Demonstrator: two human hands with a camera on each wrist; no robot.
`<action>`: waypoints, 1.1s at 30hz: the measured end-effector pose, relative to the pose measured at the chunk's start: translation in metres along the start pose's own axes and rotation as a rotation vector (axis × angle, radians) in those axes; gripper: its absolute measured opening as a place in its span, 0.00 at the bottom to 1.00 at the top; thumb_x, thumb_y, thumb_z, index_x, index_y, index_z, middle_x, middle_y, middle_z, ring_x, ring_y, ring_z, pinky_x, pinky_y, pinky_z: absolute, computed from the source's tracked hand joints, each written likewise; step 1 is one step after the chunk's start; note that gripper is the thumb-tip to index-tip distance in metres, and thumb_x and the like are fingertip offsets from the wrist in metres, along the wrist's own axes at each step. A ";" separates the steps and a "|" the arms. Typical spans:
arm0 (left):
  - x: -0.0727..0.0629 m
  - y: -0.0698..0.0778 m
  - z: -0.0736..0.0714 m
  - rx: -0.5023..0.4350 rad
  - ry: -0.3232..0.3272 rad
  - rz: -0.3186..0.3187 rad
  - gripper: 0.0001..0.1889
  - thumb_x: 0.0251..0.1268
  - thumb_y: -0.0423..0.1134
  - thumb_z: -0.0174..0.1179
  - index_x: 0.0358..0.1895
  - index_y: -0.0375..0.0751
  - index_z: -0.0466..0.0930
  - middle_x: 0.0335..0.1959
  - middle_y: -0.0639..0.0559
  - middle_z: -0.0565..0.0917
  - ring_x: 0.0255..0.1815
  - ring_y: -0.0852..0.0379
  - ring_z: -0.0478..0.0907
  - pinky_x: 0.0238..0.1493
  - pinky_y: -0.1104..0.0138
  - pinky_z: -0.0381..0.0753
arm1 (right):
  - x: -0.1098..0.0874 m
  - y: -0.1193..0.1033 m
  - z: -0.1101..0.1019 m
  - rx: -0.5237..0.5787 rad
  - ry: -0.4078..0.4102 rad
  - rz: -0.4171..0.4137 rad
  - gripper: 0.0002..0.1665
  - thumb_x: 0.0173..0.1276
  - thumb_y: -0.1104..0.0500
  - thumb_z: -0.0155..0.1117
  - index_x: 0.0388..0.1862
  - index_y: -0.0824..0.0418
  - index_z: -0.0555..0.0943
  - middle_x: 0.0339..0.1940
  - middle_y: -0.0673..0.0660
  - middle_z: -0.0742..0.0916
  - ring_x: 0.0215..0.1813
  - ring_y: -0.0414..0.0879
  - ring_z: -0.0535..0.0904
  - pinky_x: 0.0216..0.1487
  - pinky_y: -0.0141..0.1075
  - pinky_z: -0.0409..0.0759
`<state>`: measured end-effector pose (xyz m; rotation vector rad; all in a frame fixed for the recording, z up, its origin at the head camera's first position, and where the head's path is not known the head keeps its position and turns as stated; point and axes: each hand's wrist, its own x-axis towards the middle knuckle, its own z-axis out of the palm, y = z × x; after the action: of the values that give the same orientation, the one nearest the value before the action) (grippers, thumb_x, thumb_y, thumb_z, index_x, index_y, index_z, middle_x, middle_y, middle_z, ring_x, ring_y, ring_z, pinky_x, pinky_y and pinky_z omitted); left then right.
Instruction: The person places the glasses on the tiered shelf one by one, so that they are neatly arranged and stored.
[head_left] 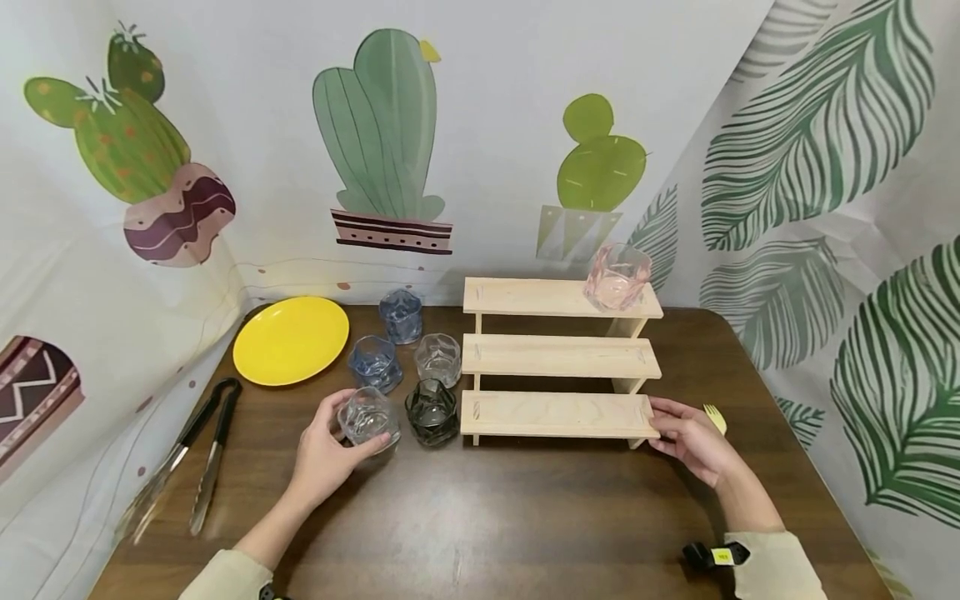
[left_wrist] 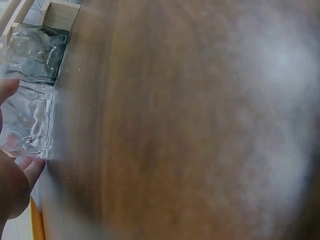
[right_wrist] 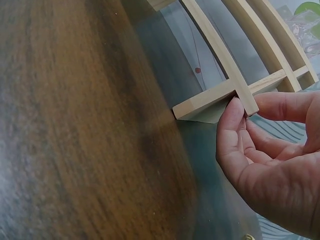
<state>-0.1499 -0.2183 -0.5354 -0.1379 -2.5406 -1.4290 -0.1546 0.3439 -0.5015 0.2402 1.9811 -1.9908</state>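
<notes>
My left hand (head_left: 327,447) grips a clear glass (head_left: 367,414) between thumb and fingers, left of the shelf. Right beside that glass stands a dark grey glass (head_left: 431,414), seen also in the left wrist view. Behind them are another clear glass (head_left: 438,360) and two blue glasses, one nearer (head_left: 375,364) and one farther back (head_left: 401,317). A three-step wooden shelf (head_left: 558,414) stands right of the glasses. With thumb and fingers my right hand (head_left: 693,440) pinches the right end of its lowest board (right_wrist: 243,97). One pink glass (head_left: 617,279) sits on the top step, toward the right.
A yellow plate (head_left: 291,342) lies at the back left of the brown table (head_left: 480,517). Black-handled tongs (head_left: 213,454) rest along the left edge. Behind my right hand a yellow fork (head_left: 715,418) shows partly. A patterned cloth (head_left: 495,125) hangs behind the table.
</notes>
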 end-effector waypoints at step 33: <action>0.044 0.112 -0.007 -0.100 0.003 0.126 0.48 0.35 0.50 0.89 0.67 0.54 0.75 0.56 0.57 0.84 0.51 0.55 0.82 0.48 0.66 0.85 | 0.000 0.001 -0.001 0.006 -0.003 -0.010 0.40 0.80 0.66 0.55 0.80 0.79 0.49 0.50 0.52 0.83 0.46 0.42 0.83 0.45 0.34 0.84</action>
<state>-0.1705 -0.1671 -0.4276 -0.3061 -2.4116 -1.5062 -0.1545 0.3448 -0.5026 0.2287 1.9784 -2.0023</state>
